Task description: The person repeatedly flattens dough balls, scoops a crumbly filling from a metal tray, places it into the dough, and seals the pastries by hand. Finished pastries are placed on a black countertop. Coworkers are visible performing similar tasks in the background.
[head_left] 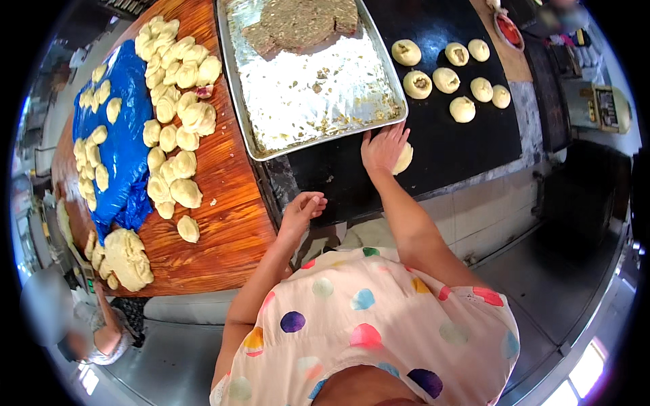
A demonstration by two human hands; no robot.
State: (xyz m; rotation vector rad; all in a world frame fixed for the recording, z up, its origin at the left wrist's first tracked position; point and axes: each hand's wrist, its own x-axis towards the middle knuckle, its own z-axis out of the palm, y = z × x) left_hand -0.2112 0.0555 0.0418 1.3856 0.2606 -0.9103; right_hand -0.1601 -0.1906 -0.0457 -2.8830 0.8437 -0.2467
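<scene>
My right hand [384, 147] lies open on the black work surface, fingers stretched toward the near edge of a metal tray [325, 139]. Beside it, partly covered by the hand, is a pale dough round [404, 159]. Just left of that, my left hand [303, 211] is held near the front edge with its fingers curled in and nothing visible in them. A brown slab of seed-flecked filling [301, 24] fills the tray's far end, with crumbs scattered nearer. Several filled dough balls [446, 80] stand at the right, some with filling showing on top.
On the wooden table [227, 223] at left lie several dough pieces [177, 122], a blue plastic sheet [118, 128] with more dough on it, and a large dough lump [127, 260]. Another person [101, 331] is at the lower left. A bowl with red contents [509, 30] sits far right.
</scene>
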